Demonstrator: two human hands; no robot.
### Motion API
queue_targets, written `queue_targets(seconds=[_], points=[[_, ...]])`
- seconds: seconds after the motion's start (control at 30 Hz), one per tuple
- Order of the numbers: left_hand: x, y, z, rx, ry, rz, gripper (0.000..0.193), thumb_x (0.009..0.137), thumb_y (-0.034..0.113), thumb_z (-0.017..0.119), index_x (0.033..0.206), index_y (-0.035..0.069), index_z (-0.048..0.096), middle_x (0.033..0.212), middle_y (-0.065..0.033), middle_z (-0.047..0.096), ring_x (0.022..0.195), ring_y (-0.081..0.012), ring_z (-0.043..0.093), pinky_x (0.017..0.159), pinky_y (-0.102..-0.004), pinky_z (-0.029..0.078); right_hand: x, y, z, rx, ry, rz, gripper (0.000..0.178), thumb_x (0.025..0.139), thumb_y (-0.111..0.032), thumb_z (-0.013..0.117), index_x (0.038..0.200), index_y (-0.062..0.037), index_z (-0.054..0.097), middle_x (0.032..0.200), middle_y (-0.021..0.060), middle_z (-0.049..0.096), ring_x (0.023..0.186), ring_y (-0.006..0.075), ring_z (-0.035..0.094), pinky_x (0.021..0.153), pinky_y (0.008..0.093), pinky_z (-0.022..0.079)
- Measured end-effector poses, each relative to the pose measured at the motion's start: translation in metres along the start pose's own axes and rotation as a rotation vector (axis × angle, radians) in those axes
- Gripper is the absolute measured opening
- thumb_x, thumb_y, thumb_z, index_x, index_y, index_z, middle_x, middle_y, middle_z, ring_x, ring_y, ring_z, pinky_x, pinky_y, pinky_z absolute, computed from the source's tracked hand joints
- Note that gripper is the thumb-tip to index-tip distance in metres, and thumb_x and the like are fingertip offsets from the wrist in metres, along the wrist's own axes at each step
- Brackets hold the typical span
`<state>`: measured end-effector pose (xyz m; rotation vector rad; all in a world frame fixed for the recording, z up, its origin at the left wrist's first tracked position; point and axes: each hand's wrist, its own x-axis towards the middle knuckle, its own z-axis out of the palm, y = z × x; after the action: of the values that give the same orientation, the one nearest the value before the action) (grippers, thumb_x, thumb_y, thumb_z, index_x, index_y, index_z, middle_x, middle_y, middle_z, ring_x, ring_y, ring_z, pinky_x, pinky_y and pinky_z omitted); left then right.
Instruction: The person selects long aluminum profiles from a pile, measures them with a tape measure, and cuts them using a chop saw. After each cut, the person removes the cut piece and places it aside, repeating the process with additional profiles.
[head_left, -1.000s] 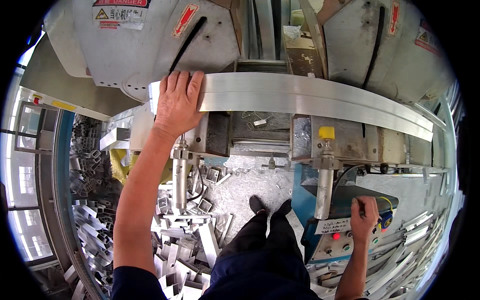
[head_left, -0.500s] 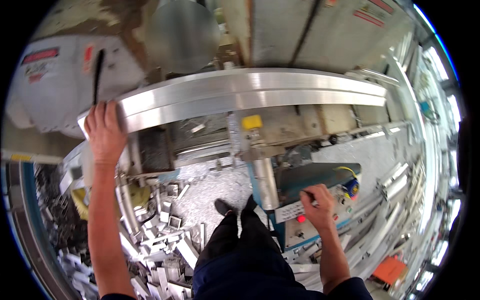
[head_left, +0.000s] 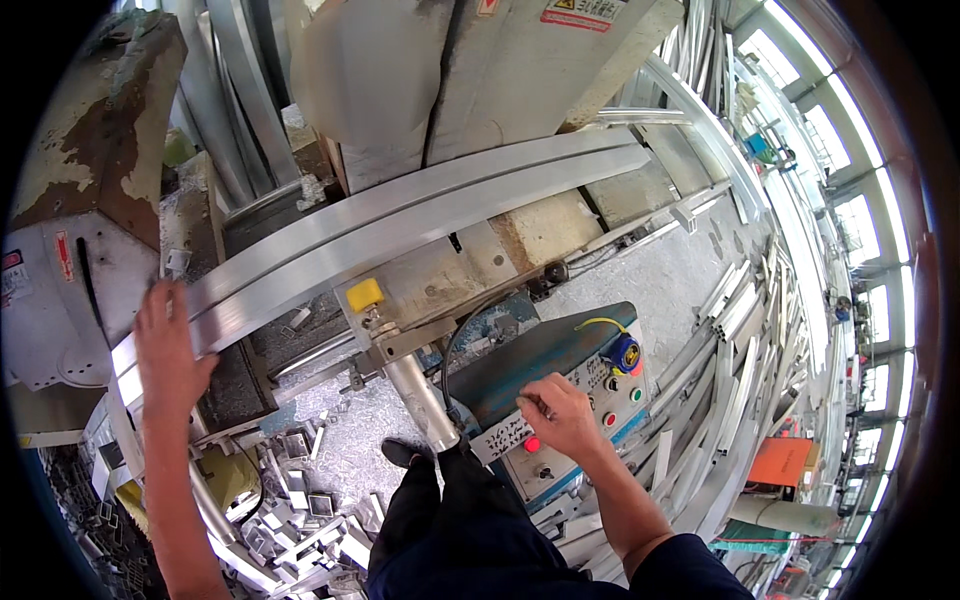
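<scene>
A long aluminium profile (head_left: 420,205) with a groove along its length lies across the bed of a cutting machine. My left hand (head_left: 170,350) is closed over the profile's left end, fingers over the far side and thumb at the near side. At the lower right, my right hand (head_left: 562,415) is over the slanted control panel (head_left: 520,470), its fingers curled. Whatever is under or in these fingers is hidden. Near that hand are a red button (head_left: 531,444), a white strip with markings (head_left: 500,437) and a blue-and-yellow round object (head_left: 624,352).
A metal cylinder (head_left: 420,400) with a yellow block (head_left: 365,294) above it stands before the bed. Grey machine housings (head_left: 510,80) rise behind the profile. Short metal offcuts (head_left: 300,490) litter the floor at lower left. Long profiles (head_left: 730,370) and an orange box (head_left: 780,461) lie right.
The view has turned, so the machine and panel appear tilted and farther left. My left hand stays at the profile's end, and my right hand remains over the panel with curled fingers.
</scene>
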<state>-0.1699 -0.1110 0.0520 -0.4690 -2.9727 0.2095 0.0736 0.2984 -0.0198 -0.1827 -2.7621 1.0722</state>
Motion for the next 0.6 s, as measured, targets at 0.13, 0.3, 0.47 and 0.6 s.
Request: queue_targets(seconds=[0.13,0.3,0.47,0.6], points=[[0.028,0.042,0.028,-0.142,0.058,0.16,0.101,0.057,0.016,0.086,0.142,0.003,0.033,0.133,-0.0174,0.041,0.128,-0.0361,0.041,0.108,-0.0463,0.034,0.02,0.015,-0.02,-0.13,0.016,-0.029,0.01,0.08,-0.008,0.069,0.089,-0.005,0.065,0.081,0.011,0.061,0.069,0.0277,0.063,0.06,0.0371,0.052],[0.044,0.046,0.047,-0.126,0.094,0.129,0.1,0.058,0.018,0.085,0.143,0.004,0.033,0.127,-0.0159,0.043,0.121,-0.0359,0.045,0.107,-0.0474,0.034,0.043,0.033,-0.043,-0.152,0.032,0.054,0.013,0.081,-0.009,0.069,0.092,-0.0038,0.066,0.081,0.0116,0.061,0.07,0.0272,0.063,0.062,0.0352,0.051],[0.041,0.031,0.058,-0.315,0.128,0.182,0.095,0.053,0.02,0.084,0.135,0.001,0.041,0.129,-0.0217,0.049,0.123,-0.0395,0.044,0.106,-0.0492,0.034,0.057,0.075,-0.049,-0.359,-0.044,0.008,0.018,0.082,-0.015,0.066,0.094,-0.0014,0.065,0.084,0.0133,0.061,0.085,0.0331,0.06,0.078,0.0399,0.049],[0.049,0.037,0.048,-0.256,0.05,0.117,0.086,0.057,0.019,0.082,0.133,0.003,0.044,0.117,-0.018,0.052,0.118,-0.0346,0.049,0.105,-0.0444,0.037,0.068,0.105,-0.044,-0.314,-0.067,0.048,0.02,0.078,-0.008,0.065,0.096,0.0013,0.064,0.082,0.0158,0.059,0.073,0.0301,0.058,0.067,0.0386,0.047]])
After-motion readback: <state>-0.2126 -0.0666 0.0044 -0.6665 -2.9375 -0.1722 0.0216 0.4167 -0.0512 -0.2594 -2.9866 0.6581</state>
